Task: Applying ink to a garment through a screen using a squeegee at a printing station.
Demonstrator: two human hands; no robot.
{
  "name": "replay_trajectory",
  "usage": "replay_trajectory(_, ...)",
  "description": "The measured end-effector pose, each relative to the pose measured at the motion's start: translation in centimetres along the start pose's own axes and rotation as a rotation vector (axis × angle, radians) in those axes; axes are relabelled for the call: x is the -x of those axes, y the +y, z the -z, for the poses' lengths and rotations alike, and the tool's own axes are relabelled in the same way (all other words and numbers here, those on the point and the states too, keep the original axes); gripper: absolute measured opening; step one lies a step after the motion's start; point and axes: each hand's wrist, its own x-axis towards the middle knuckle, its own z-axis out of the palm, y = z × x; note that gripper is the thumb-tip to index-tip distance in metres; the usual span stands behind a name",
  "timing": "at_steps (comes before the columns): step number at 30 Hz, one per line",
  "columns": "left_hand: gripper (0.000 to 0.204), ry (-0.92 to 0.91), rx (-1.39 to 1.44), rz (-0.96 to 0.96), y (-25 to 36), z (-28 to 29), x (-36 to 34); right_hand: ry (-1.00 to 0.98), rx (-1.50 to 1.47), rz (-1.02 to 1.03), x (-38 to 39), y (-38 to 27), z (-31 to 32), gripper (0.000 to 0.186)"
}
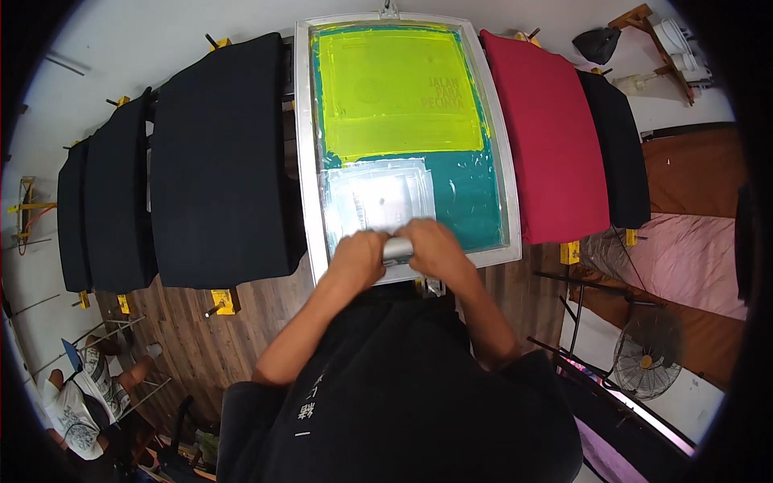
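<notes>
A silver-grey squeegee (397, 249) lies across the near end of a screen-printing frame (309, 185). My left hand (360, 256) is closed around the squeegee's left end, and my right hand (433, 245) grips its right end. White ink (378, 189) is spread on the mesh just beyond my knuckles. Farther up, a yellow-green coated area (386, 88) covers most of the green mesh (467, 197), with faint lettering in it. The squeegee's blade edge is hidden beneath my hands. What lies under the screen cannot be seen.
Black fabric-covered boards (217, 169) stand in a row to the left. A red fabric-covered board (555, 145) and another black board (616, 153) are on the right. A fan (646, 358) stands at lower right. Someone sits at lower left (84, 402). Yellow clamps (225, 302) stick out below the boards.
</notes>
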Motion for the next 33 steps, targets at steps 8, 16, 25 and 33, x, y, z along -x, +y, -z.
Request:
replay_trajectory(8, 0.036, 0.301, -0.058, -0.084, -3.7, 4.1, -7.1, 0.082, 0.153, -0.028, -9.8, 0.0, 4.0, 0.026)
replay_trajectory(16, 0.056, 0.269, 0.010, -0.111, -2.6, -3.7, 1.7, 0.132, 0.023, 0.023, 0.7, -2.2, -1.4, 0.050)
replay_trajectory(25, 0.041, 0.231, -0.069, -0.102, -2.3, 1.7, -2.7, 0.013, 0.112, -0.058, -4.2, -0.8, 2.3, 0.043)
replay_trajectory(33, 0.035, 0.229, -0.093, -0.076, -3.0, 5.0, -8.6, 0.036, 0.124, -0.077, -10.4, 1.1, 4.3, 0.034)
